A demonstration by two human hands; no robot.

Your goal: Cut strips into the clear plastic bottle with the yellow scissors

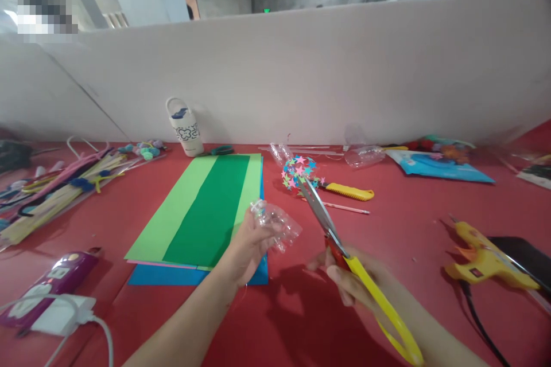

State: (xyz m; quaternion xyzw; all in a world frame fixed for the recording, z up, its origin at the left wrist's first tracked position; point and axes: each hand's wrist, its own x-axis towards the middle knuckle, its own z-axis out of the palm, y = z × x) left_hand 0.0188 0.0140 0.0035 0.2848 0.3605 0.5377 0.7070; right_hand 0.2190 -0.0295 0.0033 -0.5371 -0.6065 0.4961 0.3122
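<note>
My left hand (253,243) is closed around the top part of a clear plastic bottle (279,223), its neck turned up to the left. In my right hand (348,278) is a pair of scissors (321,206) with yellow handles, gripped near the pivot, blades pointing up and away. Beyond the blade tips lies a cluster of colourful paper stars (297,175). A yellow utility knife (349,190) and a pink pencil (344,207) rest just behind the scissors. Under and beside my left hand are stacked green sheets (206,206) over a blue sheet (167,275).
A white tumbler (186,132) stands at the back by a pale partition (301,74). Craft sticks and pipe cleaners (64,189) lie left, above a purple power strip (55,281) with cables. To the right are a yellow glue gun (482,258) and a blue packet (434,166).
</note>
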